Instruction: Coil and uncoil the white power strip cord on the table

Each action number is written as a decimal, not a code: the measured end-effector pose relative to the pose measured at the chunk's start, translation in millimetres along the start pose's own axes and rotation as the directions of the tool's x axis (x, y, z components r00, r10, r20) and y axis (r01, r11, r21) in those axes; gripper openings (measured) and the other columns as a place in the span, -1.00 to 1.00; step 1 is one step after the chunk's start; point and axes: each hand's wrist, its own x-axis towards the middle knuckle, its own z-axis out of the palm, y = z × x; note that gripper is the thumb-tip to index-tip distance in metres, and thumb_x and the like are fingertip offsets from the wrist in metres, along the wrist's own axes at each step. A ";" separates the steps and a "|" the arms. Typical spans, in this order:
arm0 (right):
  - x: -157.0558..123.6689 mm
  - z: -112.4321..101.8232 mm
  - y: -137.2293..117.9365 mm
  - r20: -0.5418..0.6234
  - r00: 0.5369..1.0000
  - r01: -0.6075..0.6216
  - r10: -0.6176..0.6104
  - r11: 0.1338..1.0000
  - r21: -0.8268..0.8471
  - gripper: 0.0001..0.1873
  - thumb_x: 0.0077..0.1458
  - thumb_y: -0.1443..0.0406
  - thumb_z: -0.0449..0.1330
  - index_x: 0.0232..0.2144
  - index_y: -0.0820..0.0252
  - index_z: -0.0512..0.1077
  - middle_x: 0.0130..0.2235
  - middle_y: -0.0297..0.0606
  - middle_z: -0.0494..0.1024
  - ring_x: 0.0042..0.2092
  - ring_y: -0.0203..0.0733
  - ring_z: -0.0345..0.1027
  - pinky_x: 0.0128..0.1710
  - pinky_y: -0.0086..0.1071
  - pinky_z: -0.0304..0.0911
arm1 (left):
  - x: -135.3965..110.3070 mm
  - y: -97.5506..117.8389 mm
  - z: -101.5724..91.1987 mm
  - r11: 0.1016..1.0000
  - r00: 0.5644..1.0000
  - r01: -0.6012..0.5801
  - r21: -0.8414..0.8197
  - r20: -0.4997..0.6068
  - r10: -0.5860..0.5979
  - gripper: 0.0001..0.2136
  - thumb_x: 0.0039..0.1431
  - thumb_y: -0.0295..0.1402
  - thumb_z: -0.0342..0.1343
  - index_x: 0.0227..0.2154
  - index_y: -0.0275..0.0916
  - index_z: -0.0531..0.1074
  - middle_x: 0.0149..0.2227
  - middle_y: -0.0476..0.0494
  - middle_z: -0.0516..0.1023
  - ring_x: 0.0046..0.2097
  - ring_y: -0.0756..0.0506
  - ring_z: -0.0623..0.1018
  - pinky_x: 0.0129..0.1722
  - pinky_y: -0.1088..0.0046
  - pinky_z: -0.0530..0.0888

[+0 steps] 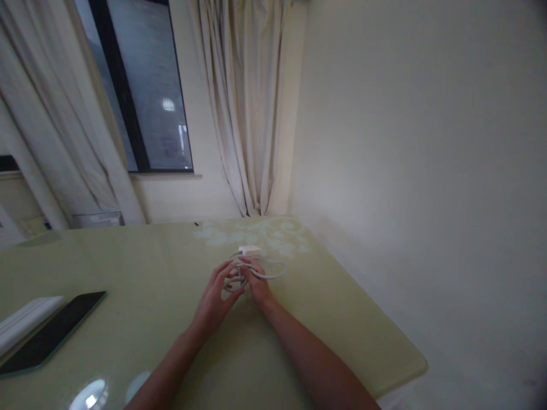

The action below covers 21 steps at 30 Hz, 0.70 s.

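Observation:
A pale cable lies in loose loops between my two hands, over the middle of the table. My left hand curls around the left side of the loops, its thumb and fingers closed on the cable. From the right, my right hand grips the same cable, with one loop sticking out past its fingers. Just beyond my fingertips is a white block, which looks like a power adapter or plug; the cable appears to run to it.
The pale green table has a floral pattern and meets a bare wall on the right. At the left lie a black flat panel and a white long object. A small dark item sits near the far edge. Curtains hang behind.

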 end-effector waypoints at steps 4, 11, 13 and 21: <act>0.2 -1.3 -2.1 -0.055 0.998 0.037 -0.043 0.995 -0.093 -0.48 0.07 -0.17 0.38 -0.25 0.15 0.62 -0.32 -0.24 0.63 -0.22 -0.11 0.52 -0.12 -0.26 0.39 | -2.4 -11.9 0.0 0.991 0.987 0.123 0.047 -0.110 -0.117 -0.38 0.27 -0.05 0.23 0.31 -0.22 0.32 0.26 -0.42 0.43 0.17 -0.30 0.57 0.17 -0.06 0.55; -2.2 -2.2 -8.0 0.131 0.991 -0.021 0.023 1.000 -0.016 -0.24 0.10 -0.36 0.25 -0.06 0.15 0.61 -0.12 -0.17 0.65 -0.19 -0.14 0.54 -0.10 -0.27 0.41 | 3.5 -17.1 -18.0 0.904 0.914 0.402 -0.145 -0.002 -0.406 -0.34 0.18 0.16 0.18 0.13 -0.30 0.49 0.09 -0.39 0.63 0.13 -0.36 0.61 0.22 -0.08 0.48; -4.1 -6.8 -11.7 0.236 0.970 -0.068 0.059 0.997 0.031 -0.18 0.09 -0.38 0.23 0.03 0.12 0.57 -0.05 -0.15 0.63 -0.22 -0.17 0.54 -0.10 -0.26 0.42 | 4.7 -12.2 -23.3 0.865 0.888 0.457 -0.206 0.043 -0.458 -0.30 0.11 0.20 0.23 0.10 -0.28 0.52 0.09 -0.39 0.65 0.12 -0.38 0.63 0.17 -0.04 0.52; -7.8 -10.4 -6.9 0.235 0.958 -0.167 0.162 0.986 0.000 -0.18 0.08 -0.37 0.26 0.16 -0.02 0.49 0.22 -0.11 0.51 -0.15 -0.16 0.59 -0.13 -0.24 0.48 | 2.3 -4.8 -22.1 0.721 0.793 0.584 -0.373 0.072 -0.605 -0.24 0.11 0.24 0.24 0.22 -0.21 0.49 -0.04 -0.27 0.67 -0.20 -0.18 0.68 -0.26 0.32 0.58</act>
